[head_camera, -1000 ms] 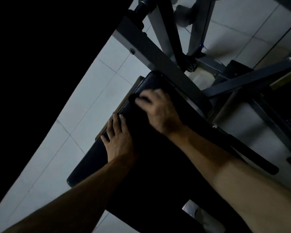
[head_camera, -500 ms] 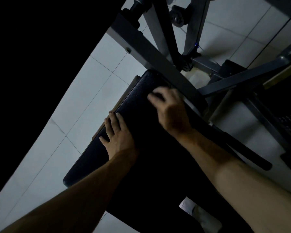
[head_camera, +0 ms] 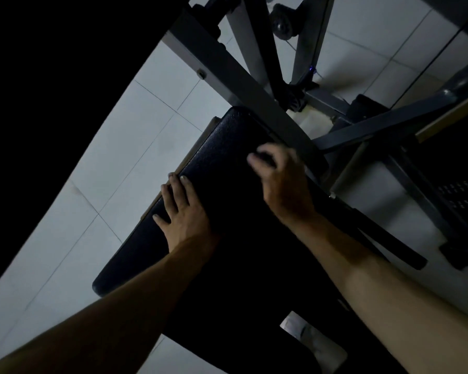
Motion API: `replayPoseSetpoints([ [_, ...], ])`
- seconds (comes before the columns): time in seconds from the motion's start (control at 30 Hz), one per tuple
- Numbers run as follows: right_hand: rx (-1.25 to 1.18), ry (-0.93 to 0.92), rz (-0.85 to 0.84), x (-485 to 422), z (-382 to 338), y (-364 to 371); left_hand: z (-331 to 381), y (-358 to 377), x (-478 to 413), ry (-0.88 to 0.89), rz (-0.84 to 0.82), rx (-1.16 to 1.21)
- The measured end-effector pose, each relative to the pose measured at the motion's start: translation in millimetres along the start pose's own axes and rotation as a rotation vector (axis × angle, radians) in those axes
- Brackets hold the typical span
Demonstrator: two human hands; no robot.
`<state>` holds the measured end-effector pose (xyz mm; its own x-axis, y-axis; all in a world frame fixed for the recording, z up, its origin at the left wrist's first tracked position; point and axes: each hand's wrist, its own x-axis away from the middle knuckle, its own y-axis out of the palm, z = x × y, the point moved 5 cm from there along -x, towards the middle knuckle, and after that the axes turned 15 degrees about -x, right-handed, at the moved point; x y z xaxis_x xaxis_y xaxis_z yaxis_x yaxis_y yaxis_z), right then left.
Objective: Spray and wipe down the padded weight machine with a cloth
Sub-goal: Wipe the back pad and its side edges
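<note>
The pad (head_camera: pixel 227 147) of the weight machine is black, with a fine pebbled skin like vinyl and rounded corners. Its long axis runs from the person up to the far end, which points at the grey steel beam (head_camera: pixel 227 71).

The right hand (head_camera: pixel 284 184) lies on the far part of the pad, its fingers curled round a dark cloth (head_camera: pixel 265 158) that is hard to separate from the pad. Compared with one second ago, this hand has travelled across the pad, from near the left edge to just beside the beam.

The left hand (head_camera: pixel 184 211), nearer and to the left of the grip, stays flat with straight fingers on the pad's left edge. Further left are pale square floor tiles (head_camera: pixel 114 157).
</note>
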<state>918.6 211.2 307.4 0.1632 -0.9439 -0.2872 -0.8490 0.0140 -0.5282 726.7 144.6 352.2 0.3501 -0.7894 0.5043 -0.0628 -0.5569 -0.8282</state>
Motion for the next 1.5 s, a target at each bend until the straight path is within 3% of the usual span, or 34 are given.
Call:
replayPoseSetpoints([
  [0.1, 0.014, 0.213, 0.159, -12.9, 5.9, -7.9, 0.1, 0.1, 0.1, 0.003, 0.008, -0.011],
  [0.17, 0.009, 0.174, 0.137, 12.5, -15.5, 12.9, -1.0, 1.7, -0.8, -0.008, 0.007, -0.024],
  [0.33, -0.101, -0.149, -0.26, 100.2, -50.9, 50.9, -4.3, 4.8, -1.7, 0.008, 0.051, -0.004],
  [0.4, -0.045, -0.223, -0.319, 88.8, -35.8, 40.6, -5.0, 2.4, -0.8, 0.02, 0.048, 0.007],
  [0.47, 0.018, -0.18, -0.173, 55.5, -14.8, 18.8, -6.9, 0.2, 2.1, 0.037, 0.05, 0.013],
  [0.57, 0.029, 0.035, 0.114, 14.7, 12.4, -18.2, -5.4, 6.7, 15.0, 0.058, 0.096, 0.02],
  [0.63, 0.009, 0.109, 0.186, 20.5, 5.3, -14.2, 6.3, 17.3, 29.9, 0.105, 0.162, -0.019],
  [0.7, -0.015, 0.103, 0.138, 51.7, -11.0, 7.6, 25.7, 30.9, 43.9, 0.155, 0.144, -0.03],
  [0.9, -0.028, -0.166, -0.239, 120.4, -18.7, 27.8, 45.2, 49.6, 41.0, 0.104, 0.13, -0.04],
  [0.97, 0.02, -0.181, -0.157, 93.2, -2.0, 8.2, 45.8, 50.6, 41.4, 0.108, 0.132, -0.064],
  [1.07, 0.085, 0.05, 0.069, 35.0, 35.9, -31.3, 45.1, 51.7, 41.3, 0.124, 0.11, -0.073],
  [1.13, 0.092, 0.156, 0.12, 24.8, 39.5, -35.5, 45.4, 52.2, 41.7, 0.126, 0.092, -0.07],
  [1.37, -0.045, -0.027, -0.157, 161.1, -19.2, 2.5, 47.7, 48.6, 45.7, 0.131, 0.106, -0.05],
  [1.43, -0.017, -0.129, -0.233, 159.5, -8.7, -3.0, 47.9, 49.1, 45.3, 0.12, 0.113, -0.065],
  [1.5, 0.05, -0.124, -0.177, 130.7, 17.2, -20.2, 48.0, 51.2, 43.3, 0.114, 0.115, -0.08],
])
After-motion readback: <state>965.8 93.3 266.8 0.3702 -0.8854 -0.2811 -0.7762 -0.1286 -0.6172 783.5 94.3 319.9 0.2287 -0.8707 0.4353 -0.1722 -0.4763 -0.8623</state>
